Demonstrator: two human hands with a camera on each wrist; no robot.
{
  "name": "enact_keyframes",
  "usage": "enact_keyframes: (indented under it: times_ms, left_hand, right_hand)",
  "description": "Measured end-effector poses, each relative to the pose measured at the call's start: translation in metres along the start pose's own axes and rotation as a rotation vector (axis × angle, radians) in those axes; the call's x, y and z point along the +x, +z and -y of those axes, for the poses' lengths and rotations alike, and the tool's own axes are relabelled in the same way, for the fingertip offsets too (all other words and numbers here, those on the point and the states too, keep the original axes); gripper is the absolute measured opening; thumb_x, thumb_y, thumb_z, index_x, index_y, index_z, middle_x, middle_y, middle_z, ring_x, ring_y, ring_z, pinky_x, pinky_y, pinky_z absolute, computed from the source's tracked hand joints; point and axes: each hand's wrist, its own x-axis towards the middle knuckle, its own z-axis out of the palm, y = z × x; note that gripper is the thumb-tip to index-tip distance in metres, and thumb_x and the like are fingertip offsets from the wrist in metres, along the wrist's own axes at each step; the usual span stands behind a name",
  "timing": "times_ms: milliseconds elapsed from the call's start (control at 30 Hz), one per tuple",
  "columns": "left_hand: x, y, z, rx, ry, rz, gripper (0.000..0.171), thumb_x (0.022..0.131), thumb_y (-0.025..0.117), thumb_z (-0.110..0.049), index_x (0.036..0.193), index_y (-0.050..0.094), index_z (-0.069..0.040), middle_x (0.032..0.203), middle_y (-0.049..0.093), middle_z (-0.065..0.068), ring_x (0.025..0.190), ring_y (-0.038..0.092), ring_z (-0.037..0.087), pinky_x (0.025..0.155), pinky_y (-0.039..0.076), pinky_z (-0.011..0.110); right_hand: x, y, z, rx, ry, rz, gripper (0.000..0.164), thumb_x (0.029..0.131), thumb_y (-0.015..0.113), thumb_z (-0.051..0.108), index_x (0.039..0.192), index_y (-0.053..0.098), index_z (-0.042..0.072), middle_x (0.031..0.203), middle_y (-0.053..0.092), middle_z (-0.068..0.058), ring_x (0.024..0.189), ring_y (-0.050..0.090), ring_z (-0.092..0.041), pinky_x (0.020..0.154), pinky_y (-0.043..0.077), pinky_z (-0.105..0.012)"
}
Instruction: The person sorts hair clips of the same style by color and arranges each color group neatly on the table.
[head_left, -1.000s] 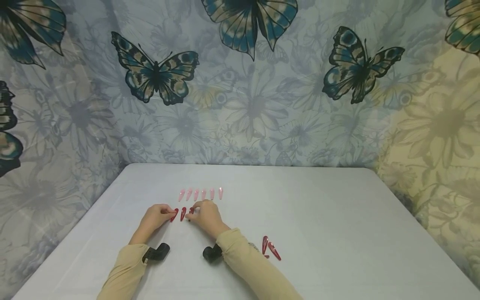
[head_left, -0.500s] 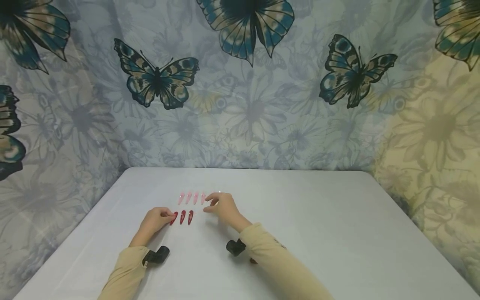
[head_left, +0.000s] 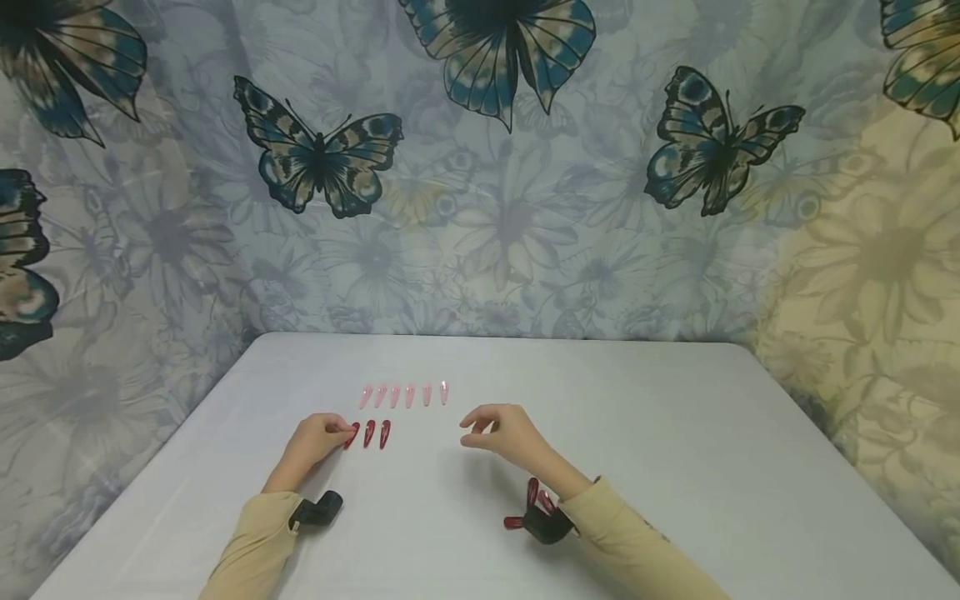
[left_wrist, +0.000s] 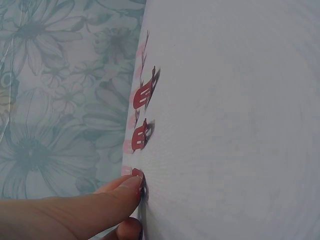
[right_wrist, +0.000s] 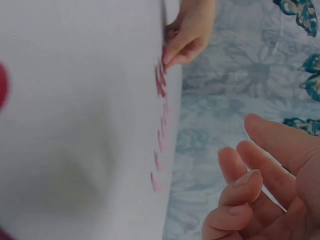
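At the left end of a short row of red snap hair clips, my left hand (head_left: 315, 439) pinches one red hair clip (left_wrist: 137, 173) between thumb and finger. Two more red hair clips (head_left: 370, 433) lie just right of it, side by side on the white table. My right hand (head_left: 504, 429) is over the table further right, its fingers loosely bent and apart, holding nothing. Below its wrist lie loose red hair clips (head_left: 532, 490), partly covered by the black wrist camera (head_left: 547, 523).
Behind the red row runs a line of several pink hair clips (head_left: 395, 396). The white table (head_left: 660, 433) ends at a hanging cloth (head_left: 510, 283) printed with butterflies and flowers.
My right hand has let go of the third red hair clip in the row and moved right, past the pink clips, toward the loose red clips. The left hand keeps its place.
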Motion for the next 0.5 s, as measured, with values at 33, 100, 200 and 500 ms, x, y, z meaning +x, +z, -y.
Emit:
enact_keyframes:
  times_ms: [33, 100, 200, 500]
  left_hand:
    - [0.000, 0.000, 0.000, 0.001, 0.000, 0.002, 0.013, 0.079, 0.067, -0.011, 0.068, 0.060, -0.007, 0.069, 0.056, 0.001, 0.066, 0.045, 0.017, 0.062, 0.037, 0.033]
    - [0.001, 0.000, 0.001, 0.006, 0.004, 0.005, 0.014, 0.079, 0.067, -0.011, 0.068, 0.060, -0.007, 0.069, 0.055, 0.001, 0.065, 0.045, 0.018, 0.061, 0.036, 0.033]
    - [0.001, 0.000, 0.003, 0.013, -0.001, 0.005, 0.015, 0.079, 0.067, -0.011, 0.067, 0.059, -0.008, 0.067, 0.054, 0.000, 0.065, 0.044, 0.018, 0.061, 0.036, 0.033]
    - [0.002, 0.001, 0.003, 0.013, -0.010, 0.012, 0.011, 0.079, 0.067, -0.011, 0.070, 0.061, -0.006, 0.067, 0.054, 0.000, 0.065, 0.044, 0.017, 0.061, 0.036, 0.033]
  right_hand:
    - [-0.005, -0.002, -0.002, 0.004, 0.001, 0.005, 0.017, 0.075, 0.072, 0.015, 0.089, 0.067, 0.007, 0.069, 0.056, 0.006, 0.055, 0.047, -0.013, 0.051, 0.041, -0.026]
    - [-0.013, -0.005, -0.003, 0.015, 0.009, 0.017, 0.018, 0.074, 0.073, 0.013, 0.090, 0.067, 0.006, 0.069, 0.056, 0.006, 0.055, 0.047, -0.013, 0.050, 0.040, -0.026]
    - [-0.023, -0.009, -0.003, 0.053, 0.019, 0.033, 0.021, 0.073, 0.073, 0.009, 0.093, 0.067, 0.006, 0.069, 0.056, 0.005, 0.053, 0.045, -0.013, 0.048, 0.040, -0.025]
    - [-0.049, -0.016, 0.000, 0.037, 0.016, 0.096, 0.023, 0.073, 0.072, 0.007, 0.095, 0.066, 0.005, 0.071, 0.058, 0.006, 0.051, 0.041, -0.008, 0.045, 0.036, -0.022]
